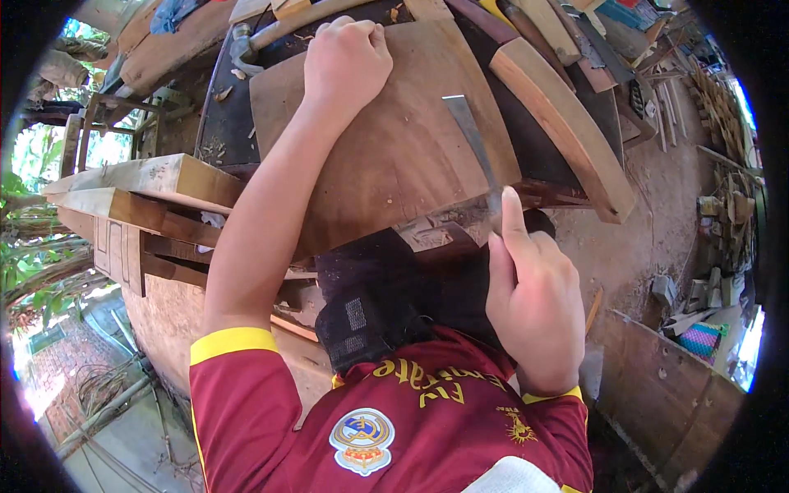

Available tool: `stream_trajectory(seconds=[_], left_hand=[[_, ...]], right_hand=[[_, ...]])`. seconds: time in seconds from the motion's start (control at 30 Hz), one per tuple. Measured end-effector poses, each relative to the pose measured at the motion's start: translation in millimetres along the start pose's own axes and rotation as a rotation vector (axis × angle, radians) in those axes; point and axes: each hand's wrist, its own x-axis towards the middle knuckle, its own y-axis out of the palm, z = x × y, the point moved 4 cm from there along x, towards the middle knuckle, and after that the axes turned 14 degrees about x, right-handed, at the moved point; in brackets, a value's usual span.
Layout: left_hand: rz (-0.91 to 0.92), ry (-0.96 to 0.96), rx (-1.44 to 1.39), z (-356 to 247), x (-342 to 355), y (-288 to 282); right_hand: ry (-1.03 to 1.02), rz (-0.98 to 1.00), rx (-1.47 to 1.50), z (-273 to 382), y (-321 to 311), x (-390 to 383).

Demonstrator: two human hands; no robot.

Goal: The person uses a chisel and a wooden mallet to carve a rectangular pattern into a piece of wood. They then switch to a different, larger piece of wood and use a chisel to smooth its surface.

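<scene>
A wide, smooth wooden board (386,140) lies across the dark work surface in front of me. Near its far edge rests my left hand (349,62), curled into a fist; whatever its fingers may hold is hidden. My right hand (538,287) is closed around a chisel (477,144), with the index finger stretched along the tool. The long flat blade slants away from me over the right part of the board. Most of the chisel's handle is hidden by the hand.
A curved wooden piece (567,131) lies right of the board. Thick timber pieces (156,181) jut out at the left. A clamp-like metal fitting (243,49) stands at the far left corner. Wood offcuts (707,304) are piled on the right.
</scene>
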Motion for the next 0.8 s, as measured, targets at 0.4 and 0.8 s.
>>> stream_trajectory(seconds=[0.4, 0.8], left_hand=[[0.048, 0.025, -0.026, 7, 5, 6], [0.027, -0.061, -0.282, 3, -55, -122]], right_hand=[[-0.080, -0.084, 0.107, -2, 2, 80], [-0.289, -0.626, 1.403, -139, -63, 8]])
